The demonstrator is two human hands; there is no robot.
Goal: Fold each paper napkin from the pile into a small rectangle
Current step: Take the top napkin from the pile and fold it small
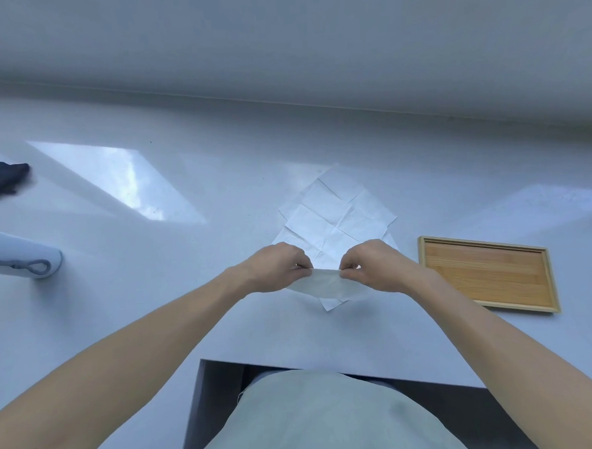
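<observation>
A pile of unfolded white paper napkins (338, 215) with crease lines lies flat on the white table, just beyond my hands. A folded napkin (327, 284) is lifted a little above the near edge of that pile. My left hand (276, 270) pinches its upper left end and my right hand (375, 266) pinches its upper right end, fingers curled. The napkin hangs between them as a narrow band, its lower edge sagging. My hands hide the near part of the pile.
An empty wooden tray (489, 272) lies to the right of the pile. At the far left a white cylinder with a grey cord (18, 254) lies on its side, and a dark cloth (0, 178) sits behind it. The table's front edge (329, 366) is near my body.
</observation>
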